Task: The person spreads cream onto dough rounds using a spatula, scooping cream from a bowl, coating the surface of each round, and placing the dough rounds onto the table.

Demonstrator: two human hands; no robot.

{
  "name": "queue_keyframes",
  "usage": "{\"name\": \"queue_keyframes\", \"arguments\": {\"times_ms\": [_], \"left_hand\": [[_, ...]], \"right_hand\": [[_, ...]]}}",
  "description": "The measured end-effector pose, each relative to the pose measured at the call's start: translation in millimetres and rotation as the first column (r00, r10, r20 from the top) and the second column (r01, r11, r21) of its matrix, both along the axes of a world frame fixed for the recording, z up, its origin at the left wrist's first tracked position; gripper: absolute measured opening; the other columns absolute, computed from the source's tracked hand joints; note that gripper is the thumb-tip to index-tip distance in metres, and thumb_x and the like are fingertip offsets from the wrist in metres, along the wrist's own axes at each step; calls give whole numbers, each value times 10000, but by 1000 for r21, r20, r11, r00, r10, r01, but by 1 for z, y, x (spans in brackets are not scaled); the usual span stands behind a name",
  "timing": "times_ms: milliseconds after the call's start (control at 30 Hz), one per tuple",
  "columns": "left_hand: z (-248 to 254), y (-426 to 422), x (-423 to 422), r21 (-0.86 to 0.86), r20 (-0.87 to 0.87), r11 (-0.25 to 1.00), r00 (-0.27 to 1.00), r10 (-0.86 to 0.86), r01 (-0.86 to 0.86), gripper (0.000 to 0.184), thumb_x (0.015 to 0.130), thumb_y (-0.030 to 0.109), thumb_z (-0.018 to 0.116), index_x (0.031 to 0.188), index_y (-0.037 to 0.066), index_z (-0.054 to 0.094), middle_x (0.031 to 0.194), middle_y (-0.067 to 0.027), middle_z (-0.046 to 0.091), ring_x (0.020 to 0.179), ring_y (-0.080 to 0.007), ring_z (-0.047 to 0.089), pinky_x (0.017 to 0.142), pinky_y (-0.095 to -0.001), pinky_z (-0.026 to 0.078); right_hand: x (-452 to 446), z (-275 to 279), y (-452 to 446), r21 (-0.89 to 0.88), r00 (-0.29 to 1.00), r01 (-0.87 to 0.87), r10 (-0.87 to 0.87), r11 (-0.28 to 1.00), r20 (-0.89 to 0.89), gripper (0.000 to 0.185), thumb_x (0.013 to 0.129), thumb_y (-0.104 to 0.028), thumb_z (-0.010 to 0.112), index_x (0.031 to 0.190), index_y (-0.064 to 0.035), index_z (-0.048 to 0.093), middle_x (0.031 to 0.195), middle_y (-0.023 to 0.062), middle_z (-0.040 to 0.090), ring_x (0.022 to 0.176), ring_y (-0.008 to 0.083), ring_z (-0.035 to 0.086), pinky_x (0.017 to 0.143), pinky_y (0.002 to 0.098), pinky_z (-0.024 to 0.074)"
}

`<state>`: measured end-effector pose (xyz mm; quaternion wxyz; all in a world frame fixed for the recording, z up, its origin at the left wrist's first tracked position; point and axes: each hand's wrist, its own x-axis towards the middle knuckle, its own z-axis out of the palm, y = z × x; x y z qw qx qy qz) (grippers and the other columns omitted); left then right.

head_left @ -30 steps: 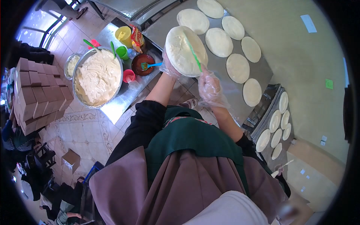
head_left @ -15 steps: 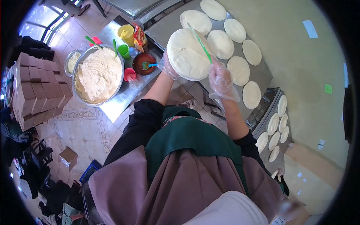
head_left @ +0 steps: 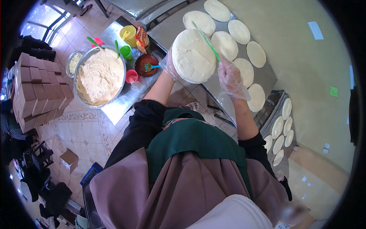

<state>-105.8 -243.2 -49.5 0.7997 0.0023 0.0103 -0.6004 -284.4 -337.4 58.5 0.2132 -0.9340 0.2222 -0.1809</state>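
Note:
My left hand (head_left: 170,68), in a clear plastic glove, grips the left edge of a round plate (head_left: 193,56) topped with a smooth, pale cream-coloured layer. Its fingers are mostly hidden beneath the plate. My gloved right hand (head_left: 230,78) is closed around the lower end of a long green spatula (head_left: 207,41). The blade runs up along the plate's upper right edge; whether it touches the cream I cannot tell. Off to the left, a large metal bowl (head_left: 122,78) holds a pale creamy mix (head_left: 100,76) with green-handled utensils in it.
Several pale-topped plates (head_left: 256,54) lie on the metal table (head_left: 263,78) at right, more on a further surface (head_left: 278,126). Beside the bowl are a yellow container (head_left: 129,36), a green cup (head_left: 126,52), a pink cup (head_left: 132,76) and a pan of red-brown sauce (head_left: 143,63). Cardboard boxes (head_left: 38,91) are stacked far left.
My right hand and the spatula have shifted right, from across the plate to its right edge. The plate has turned or tilted slightly in my left hand.

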Motion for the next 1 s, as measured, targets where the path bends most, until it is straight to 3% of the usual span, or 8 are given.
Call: {"name": "queue_keyframes", "arguments": {"times_ms": [167, 267, 367, 467, 533, 633, 900, 1000], "left_hand": [[-2, -7, -3, 137, 71, 990, 997, 5, -15, 437, 953, 326, 377, 1264, 50, 509, 1186, -159, 591, 1031, -310, 605, 909, -475, 487], [6, 0, -5, 32, 65, 998, 997, -52, 50, 428, 953, 322, 382, 1256, 51, 515, 1175, -157, 596, 1023, -305, 608, 907, -471, 489], [-4, -1, -7, 140, 61, 990, 998, 6, -14, 420, 953, 318, 388, 1248, 49, 519, 1167, -154, 600, 1018, -299, 610, 901, -466, 494], [5, 2, -7, 125, 107, 991, 994, 25, -38, 415, 952, 309, 389, 1249, 47, 517, 1173, -151, 598, 1025, -292, 609, 893, -462, 501], [7, 2, -9, 134, 133, 989, 990, 42, -60, 405, 954, 290, 390, 1252, 47, 515, 1176, -149, 598, 1027, -286, 609, 890, -457, 504], [2, -2, -7, 137, 178, 987, 982, 57, -82, 393, 956, 249, 383, 1278, 49, 490, 1212, -143, 579, 1055, -283, 599, 907, -456, 497], [-8, -4, -13, 174, 295, 975, 952, 78, -134, 449, 959, 291, 325, 1317, 55, 458, 1283, -154, 534, 1117, -305, 565, 948, -492, 462], [-5, -3, -14, 147, 116, 986, 991, 64, -81, 382, 963, 224, 384, 1275, 29, 484, 1215, -147, 574, 1049, -263, 596, 895, -429, 509]], "right_hand": [[9, 1, 5, -150, 997, -74, 70, 986, -31, 382, 833, -75, 531, 1212, -100, 569, 837, 158, 620, 696, 318, 621, 615, 415, 499], [11, 15, 15, -118, 971, -170, 145, 978, -191, 359, 862, -47, 517, 1216, -72, 571, 788, 162, 596, 659, 301, 580, 609, 390, 472], [9, 10, 7, -34, 932, -342, 343, 939, 113, 381, 838, -17, 536, 1210, -89, 582, 764, 137, 591, 669, 296, 588, 603, 392, 475], [2, 14, 1, -26, 979, -175, 177, 984, 101, 382, 816, -5, 556, 1185, -95, 599, 736, 108, 581, 636, 275, 584, 565, 379, 468], [-2, 11, -4, -363, 1000, 1, 4, 932, 13, 384, 802, -23, 587, 1175, -113, 605, 724, 86, 574, 606, 246, 579, 533, 366, 460], [-5, 26, -5, -520, 989, -54, -27, 853, -148, 395, 812, -93, 578, 1206, -127, 566, 749, 74, 569, 626, 223, 604, 537, 351, 499], [-21, 18, -28, -622, 970, 43, -181, 782, -162, 380, 814, -91, 593, 1190, -151, 587, 736, 53, 573, 584, 210, 587, 504, 333, 475], [-23, 17, -26, -546, 962, 185, -265, 817, -71, 368, 819, -97, 613, 1177, -185, 611, 720, 64, 580, 600, 233, 586, 536, 360, 478]]}}
